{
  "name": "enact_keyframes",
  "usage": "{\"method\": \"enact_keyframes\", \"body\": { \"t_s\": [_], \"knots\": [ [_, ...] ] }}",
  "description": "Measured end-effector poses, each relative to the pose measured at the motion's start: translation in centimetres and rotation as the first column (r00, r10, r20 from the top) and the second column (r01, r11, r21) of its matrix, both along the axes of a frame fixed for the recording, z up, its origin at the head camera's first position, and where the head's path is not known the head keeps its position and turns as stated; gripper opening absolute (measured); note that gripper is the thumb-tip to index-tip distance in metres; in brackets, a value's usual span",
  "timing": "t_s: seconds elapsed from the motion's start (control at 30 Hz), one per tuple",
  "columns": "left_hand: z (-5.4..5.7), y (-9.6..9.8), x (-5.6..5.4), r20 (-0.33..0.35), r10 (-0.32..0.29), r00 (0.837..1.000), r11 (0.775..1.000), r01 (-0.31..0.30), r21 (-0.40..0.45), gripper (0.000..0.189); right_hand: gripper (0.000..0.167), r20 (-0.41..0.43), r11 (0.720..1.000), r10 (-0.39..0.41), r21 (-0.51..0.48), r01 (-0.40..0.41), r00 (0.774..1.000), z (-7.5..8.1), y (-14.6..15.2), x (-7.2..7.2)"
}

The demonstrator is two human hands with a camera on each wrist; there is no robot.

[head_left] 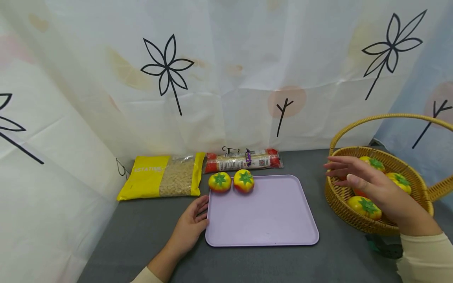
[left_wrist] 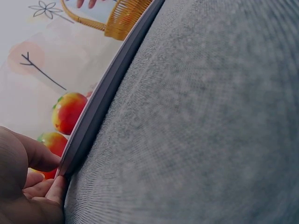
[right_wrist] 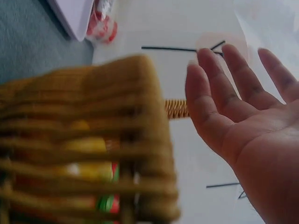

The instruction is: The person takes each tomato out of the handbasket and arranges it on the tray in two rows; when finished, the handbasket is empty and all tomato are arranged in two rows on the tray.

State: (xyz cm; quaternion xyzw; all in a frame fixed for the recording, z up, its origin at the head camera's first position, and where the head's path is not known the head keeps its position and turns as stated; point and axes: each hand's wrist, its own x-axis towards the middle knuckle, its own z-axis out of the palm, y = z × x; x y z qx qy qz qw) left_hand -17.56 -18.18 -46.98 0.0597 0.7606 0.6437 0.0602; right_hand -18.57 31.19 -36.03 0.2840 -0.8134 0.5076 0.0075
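A lilac tray (head_left: 262,220) lies on the dark grey cloth. Two yellow-and-red tomato-like fruits (head_left: 220,182) with green star-shaped tops sit side by side in its far left corner. My left hand (head_left: 189,226) rests against the tray's left edge, thumb and fingertips right at the rim in the left wrist view. Over the wicker basket (head_left: 336,204) at the right hovers my right hand (head_left: 371,182), fingers extended and holding nothing. Several similar fruits (head_left: 364,207) lie in the basket, partly hidden by that hand. In the right wrist view, the basket's blurred wall (right_wrist: 93,112) fills the left side.
A yellow bag of pasta (head_left: 159,177) lies behind the tray on the left. Beside it is a clear packet with red ends (head_left: 244,160), close to the patterned curtain (head_left: 226,86). The basket's tall handle (head_left: 375,117) arches above it. A dark strap-like thing (head_left: 383,247) lies near the right sleeve.
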Motion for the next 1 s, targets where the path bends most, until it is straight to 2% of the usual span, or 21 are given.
{"method": "enact_keyframes", "body": {
  "t_s": [0.3,0.4,0.67,0.83,1.0],
  "knots": [
    [0.0,0.0,0.0,-0.015,-0.005,1.0,1.0,0.004,-0.003,0.069,0.047,0.052,0.999,-0.03,0.038,0.028,0.998,-0.5,2.5,-0.4],
    [-0.1,0.0,0.0,-0.013,-0.004,1.0,1.0,0.004,-0.009,0.069,0.047,0.098,0.997,-0.059,0.061,0.054,0.993,-0.9,3.7,-0.5],
    [0.0,0.0,0.1,0.002,-0.002,1.0,1.0,0.002,-0.007,0.069,0.045,0.186,0.995,-0.067,0.09,0.05,0.98,-1.9,6.0,-1.1],
    [0.0,0.0,0.0,0.013,0.002,1.0,1.0,-0.002,-0.005,0.069,0.043,0.232,0.976,-0.134,0.201,0.087,0.963,-1.8,6.6,-1.1],
    [0.0,0.0,0.0,0.016,0.0,1.0,1.0,0.0,-0.003,0.069,0.05,0.326,0.95,-0.189,0.299,0.089,0.926,-1.6,6.5,-1.0]
  ]
}}
